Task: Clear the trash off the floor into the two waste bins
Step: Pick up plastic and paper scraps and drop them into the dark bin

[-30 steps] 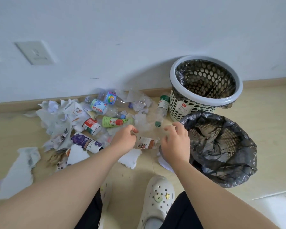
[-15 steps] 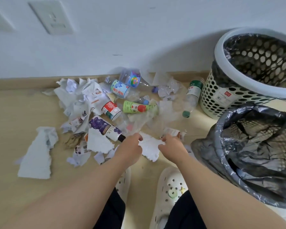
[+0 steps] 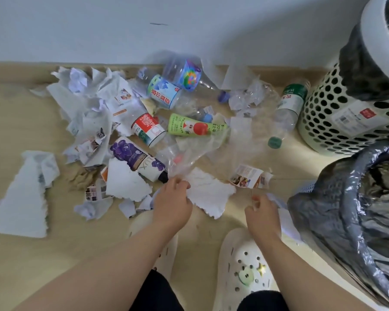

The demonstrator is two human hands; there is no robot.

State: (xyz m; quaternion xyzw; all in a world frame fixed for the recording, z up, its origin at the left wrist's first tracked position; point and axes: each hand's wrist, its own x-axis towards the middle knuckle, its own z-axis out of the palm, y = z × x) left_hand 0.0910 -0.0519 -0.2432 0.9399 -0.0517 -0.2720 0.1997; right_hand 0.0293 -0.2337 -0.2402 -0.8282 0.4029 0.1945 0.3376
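This looks like a room in a home. A pale wood-look floor (image 3: 20, 265) meets a plain white wall (image 3: 76, 25) at a skirting board (image 3: 20, 66). A perforated white waste bin (image 3: 323, 122) stands near household litter: a LUX bottle (image 3: 137, 161) and a juice bottle (image 3: 195, 127). The person wears foam clogs (image 3: 245, 265).

Tan wood-look floor (image 3: 32, 265). I see my left hand (image 3: 173, 203) pinching the torn white paper (image 3: 211, 196), which lies flat on it. Just beyond the grip: purple bottle (image 3: 137, 160), clear film (image 3: 200, 149), green-label bottle (image 3: 195, 127). Well left of the grip: big white scrap (image 3: 23, 198). Right of the grip: printed leaflet (image 3: 249, 176), then black-bagged bin (image 3: 323, 209) and white perforated bin (image 3: 323, 131).
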